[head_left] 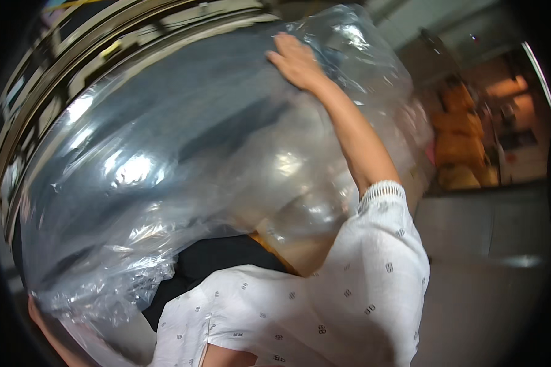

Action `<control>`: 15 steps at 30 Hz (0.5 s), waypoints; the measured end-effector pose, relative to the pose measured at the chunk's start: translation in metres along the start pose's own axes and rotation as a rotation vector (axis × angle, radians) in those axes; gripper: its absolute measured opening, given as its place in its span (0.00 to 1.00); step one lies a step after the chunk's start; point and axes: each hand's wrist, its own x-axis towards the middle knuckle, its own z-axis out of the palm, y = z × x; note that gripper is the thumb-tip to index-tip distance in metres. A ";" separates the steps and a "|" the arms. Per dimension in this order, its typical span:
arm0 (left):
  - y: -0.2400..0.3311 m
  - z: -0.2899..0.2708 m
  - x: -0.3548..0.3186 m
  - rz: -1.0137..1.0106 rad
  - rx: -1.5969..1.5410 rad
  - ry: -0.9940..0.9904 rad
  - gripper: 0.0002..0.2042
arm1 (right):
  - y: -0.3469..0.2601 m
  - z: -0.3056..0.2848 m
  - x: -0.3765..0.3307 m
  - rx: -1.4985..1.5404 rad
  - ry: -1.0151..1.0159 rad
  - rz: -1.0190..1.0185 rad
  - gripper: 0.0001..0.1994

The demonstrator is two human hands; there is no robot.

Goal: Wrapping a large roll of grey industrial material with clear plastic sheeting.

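A large, crinkled sheet of clear plastic film (134, 165) spreads in front of me and bulges in places. Through it shows a dark grey surface, whose kind I cannot make out. My right hand (297, 63) lies flat on the far part of the film, its fingers stretched out and its arm reaching forward. At the lower left, my left hand (35, 311) is at the film's near left edge. Its fingers are hidden, so its grip does not show. The near edge of the film gathers in folds close to my body.
Long metal rails (61, 55) of a frame or machine run along the far left side. Orange-brown stacked bundles (459, 144) stand to the right, beyond a pale grey floor or panel (471, 226). A bright light strip (537, 73) shows at the far right.
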 end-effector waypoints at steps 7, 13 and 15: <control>0.012 0.004 0.013 -0.241 -0.184 -0.026 0.26 | 0.017 0.045 0.063 0.304 -0.074 0.001 0.32; 0.149 0.158 -0.036 0.007 0.219 0.474 0.21 | 0.135 0.044 0.058 0.761 -0.320 0.447 0.26; 0.138 0.153 -0.043 0.204 0.088 0.620 0.19 | 0.083 0.039 0.081 -0.008 -0.207 0.526 0.22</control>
